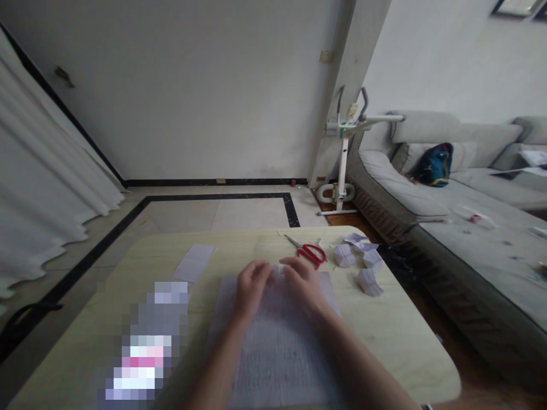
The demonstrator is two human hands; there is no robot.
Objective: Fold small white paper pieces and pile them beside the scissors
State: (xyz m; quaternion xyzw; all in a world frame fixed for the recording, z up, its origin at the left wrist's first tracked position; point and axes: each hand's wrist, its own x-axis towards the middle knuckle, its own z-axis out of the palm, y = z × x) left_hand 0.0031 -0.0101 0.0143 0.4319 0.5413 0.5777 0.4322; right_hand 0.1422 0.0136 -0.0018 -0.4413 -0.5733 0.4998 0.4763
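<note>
Both my hands rest on a large sheet of lined paper (277, 353) lying on a pale wooden table (410, 353). My left hand (252, 287) and my right hand (305, 285) meet at the sheet's far edge, fingers curled and pinching a small white folded bit of paper (280, 269) between them. Red-handled scissors (311, 251) lie just beyond my right hand. Several folded paper pieces (361, 262) sit to the right of the scissors.
A loose paper slip (195, 262) lies at the left of the table. A blurred-out object (147, 341) stands near the front left. A grey sofa (470, 228) with a blue bag (435, 165) is to the right, an exercise machine (342, 165) beyond the table.
</note>
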